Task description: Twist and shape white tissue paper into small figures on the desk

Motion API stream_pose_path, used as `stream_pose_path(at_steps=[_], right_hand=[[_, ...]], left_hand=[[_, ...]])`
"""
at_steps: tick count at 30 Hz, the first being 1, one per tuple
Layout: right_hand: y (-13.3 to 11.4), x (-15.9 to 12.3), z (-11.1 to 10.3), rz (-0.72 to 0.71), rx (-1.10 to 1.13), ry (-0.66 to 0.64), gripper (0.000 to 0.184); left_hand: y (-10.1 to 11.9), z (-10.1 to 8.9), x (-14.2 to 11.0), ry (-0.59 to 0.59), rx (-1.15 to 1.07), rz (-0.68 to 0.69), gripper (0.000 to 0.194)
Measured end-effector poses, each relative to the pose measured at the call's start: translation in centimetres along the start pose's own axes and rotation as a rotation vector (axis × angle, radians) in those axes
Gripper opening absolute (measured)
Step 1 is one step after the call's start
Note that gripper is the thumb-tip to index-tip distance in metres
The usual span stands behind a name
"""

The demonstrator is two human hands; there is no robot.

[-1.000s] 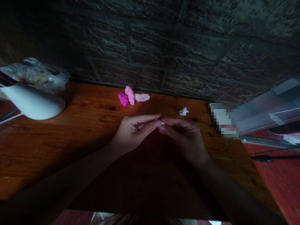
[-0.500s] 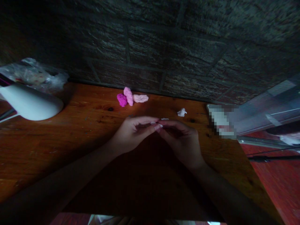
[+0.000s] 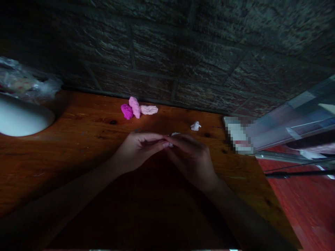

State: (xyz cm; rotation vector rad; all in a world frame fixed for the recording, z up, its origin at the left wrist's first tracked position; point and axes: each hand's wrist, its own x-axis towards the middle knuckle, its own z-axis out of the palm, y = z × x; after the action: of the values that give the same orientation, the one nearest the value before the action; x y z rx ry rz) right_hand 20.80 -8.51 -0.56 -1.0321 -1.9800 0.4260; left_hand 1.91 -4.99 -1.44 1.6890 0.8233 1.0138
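Note:
Between the fingertips of my left hand (image 3: 138,150) and my right hand (image 3: 193,158) is a small piece of white clay (image 3: 171,144), mostly covered by the fingers. Both hands are closed in a pinch and meet just above the table. Right behind the fingers lies another bit of white clay (image 3: 175,134). A crumpled white lump (image 3: 195,126) sits farther back to the right. Near the wall, three clay lumps touch one another: a magenta lump (image 3: 127,111), a pink lump (image 3: 134,107) and a pale pink lump (image 3: 149,109).
The wooden table (image 3: 86,139) runs up to a dark stone-block wall (image 3: 157,52). At left stand a white rounded object (image 3: 23,116) and crumpled clear plastic (image 3: 31,85). A blurred-out pale box (image 3: 239,136) lies at right, beside a transparent panel (image 3: 285,122). Red floor shows beyond the table edge.
The whole view has shifted, so things on the table appear farther left. My fingers now cover more of the white clay, and my right hand has turned slightly over it.

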Motion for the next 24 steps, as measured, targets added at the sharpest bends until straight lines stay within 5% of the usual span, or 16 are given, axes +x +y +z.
stream_pose_path(at_steps=[4, 8, 15, 19, 24], right_hand=[[0.1, 0.0, -0.1, 0.034, 0.037, 0.044, 0.026], [0.5, 0.1, -0.1, 0.215, 0.174, 0.162, 0.016], [1.1, 1.2, -0.2, 0.516, 0.652, 0.387, 0.020], [1.8, 2.0, -1.4, 0.560, 0.749, 0.492, 0.020], [1.9, 1.7, -1.7, 0.564, 0.569, 0.374, 0.016]], left_hand=[[0.6, -0.2, 0.8, -0.045, 0.049, 0.004, 0.013], [2.6, -1.1, 3.7, -0.183, 0.192, 0.009, 0.013], [7.5, -1.1, 13.1, -0.831, 0.453, -0.168, 0.017], [8.8, 0.8, 15.2, -0.838, 0.623, -0.124, 0.024], [6.9, 0.3, 12.0, -0.628, 0.535, -0.265, 0.033]])
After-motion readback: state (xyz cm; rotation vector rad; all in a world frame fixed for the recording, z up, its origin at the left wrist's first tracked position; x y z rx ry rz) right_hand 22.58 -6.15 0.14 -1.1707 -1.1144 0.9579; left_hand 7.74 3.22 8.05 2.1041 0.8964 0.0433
